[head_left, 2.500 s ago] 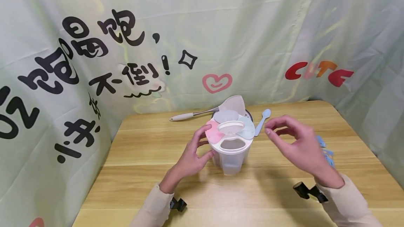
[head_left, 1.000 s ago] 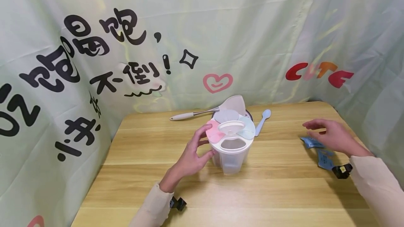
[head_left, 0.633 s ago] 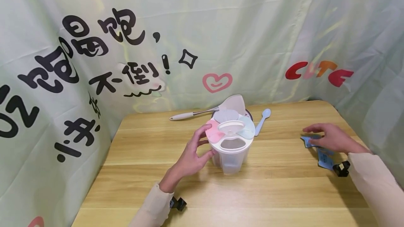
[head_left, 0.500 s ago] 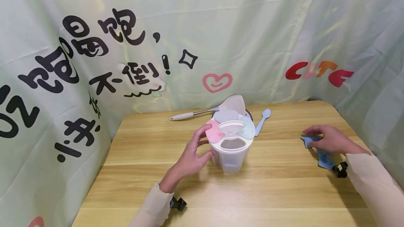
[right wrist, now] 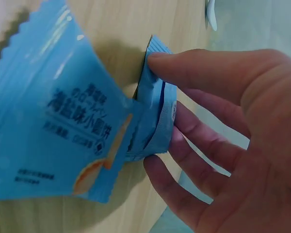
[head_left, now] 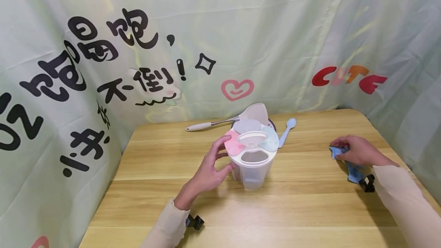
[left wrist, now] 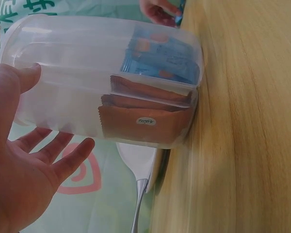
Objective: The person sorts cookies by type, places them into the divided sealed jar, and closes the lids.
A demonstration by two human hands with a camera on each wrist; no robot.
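Observation:
My left hand point(head_left: 206, 175) holds a clear plastic storage container point(head_left: 253, 179) upright at its left side, fingers near the rim and thumb lower down. Its white lid point(head_left: 253, 157) has a pink, a grey and a light blue flap, plus a raised white flap above an uncovered opening. Through the wall in the left wrist view show blue snack packets point(left wrist: 160, 53) and brown snack packets point(left wrist: 145, 121). At the table's right, my right hand point(head_left: 360, 151) pinches a blue snack packet point(right wrist: 153, 111) between thumb and fingers. Another blue packet point(right wrist: 63, 126) lies beside it, nearer the right wrist camera.
Behind the container lies a spatula point(head_left: 203, 126) with a pale blade, on or against a dark-rimmed round object that is mostly hidden. A light blue spoon point(head_left: 286, 133) rests right of the container. A printed cloth point(head_left: 275, 49) hangs behind the wooden table point(head_left: 165, 163).
From beside the container, my right hand has moved right to the blue packets, lowered, and closed its fingers on one. My left hand and the container have stayed in place.

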